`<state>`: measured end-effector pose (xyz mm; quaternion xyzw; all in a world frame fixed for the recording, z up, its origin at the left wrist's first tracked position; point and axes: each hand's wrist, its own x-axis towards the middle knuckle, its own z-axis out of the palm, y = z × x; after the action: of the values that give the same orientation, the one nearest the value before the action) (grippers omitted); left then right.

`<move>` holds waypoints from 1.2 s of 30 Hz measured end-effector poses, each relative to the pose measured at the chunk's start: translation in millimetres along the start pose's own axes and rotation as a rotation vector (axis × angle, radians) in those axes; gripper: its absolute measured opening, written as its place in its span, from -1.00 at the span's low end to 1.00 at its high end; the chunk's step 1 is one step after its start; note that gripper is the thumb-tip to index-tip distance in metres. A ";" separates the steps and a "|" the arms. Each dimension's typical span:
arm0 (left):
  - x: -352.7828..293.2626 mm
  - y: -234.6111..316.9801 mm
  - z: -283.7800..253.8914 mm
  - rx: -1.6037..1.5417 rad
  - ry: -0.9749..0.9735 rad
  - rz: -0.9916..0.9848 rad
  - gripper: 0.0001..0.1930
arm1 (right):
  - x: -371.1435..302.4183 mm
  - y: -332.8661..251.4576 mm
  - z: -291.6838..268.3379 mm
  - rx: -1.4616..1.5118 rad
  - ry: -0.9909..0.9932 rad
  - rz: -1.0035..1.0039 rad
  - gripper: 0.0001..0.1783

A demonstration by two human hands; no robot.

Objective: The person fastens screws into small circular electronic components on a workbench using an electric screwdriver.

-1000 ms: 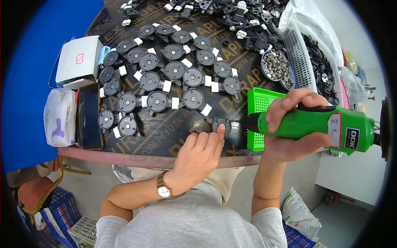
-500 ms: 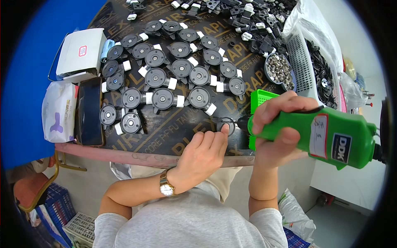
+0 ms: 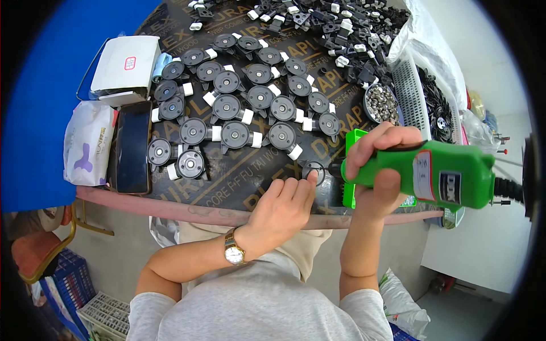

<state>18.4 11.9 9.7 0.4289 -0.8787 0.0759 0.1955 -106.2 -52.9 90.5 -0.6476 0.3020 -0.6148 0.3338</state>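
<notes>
A green electric screwdriver (image 3: 455,175) lies almost level in my right hand (image 3: 382,165), whose fingers wrap round its body. Its dark tip points left, at a small round black part (image 3: 314,170) near the table's front edge. My left hand (image 3: 281,204) holds that part against the tabletop, fingers bent and a fingertip on its face. The fingers and the tool hide much of the part, so I cannot tell whether the tip sits in a screw. Several black discs with white tabs (image 3: 234,134) are spread over the table beyond my left hand.
A green basket (image 3: 349,196) stands under the screwdriver, beside a bowl of metal pieces (image 3: 382,105). Black and white fittings (image 3: 347,40) heap at the back; a white crate (image 3: 407,85) stands right. At left are a phone (image 3: 132,150), a tissue pack (image 3: 88,145) and a white box (image 3: 126,68).
The view has shifted slightly, so the table things appear moved to the right at the left side. The screwdriver's rear end sits a little higher in view. Both hands keep their holds.
</notes>
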 end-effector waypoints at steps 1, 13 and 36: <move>0.6 0.9 0.1 -0.008 -0.003 0.001 -0.52 | 0.3 -5.5 -2.5 0.011 -0.036 0.032 -0.39; 8.2 18.3 7.6 0.140 0.049 -0.005 -0.56 | -19.2 -9.7 -106.6 -0.214 0.253 -0.082 -0.31; 22.0 31.4 11.3 0.123 0.034 0.038 -0.58 | -26.9 1.8 -114.1 -0.228 0.300 -0.074 -0.32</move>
<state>-21.5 12.0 9.5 0.4220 -0.8769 0.1408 0.1820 -221.6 -39.4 75.5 -0.5929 0.3922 -0.6782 0.1863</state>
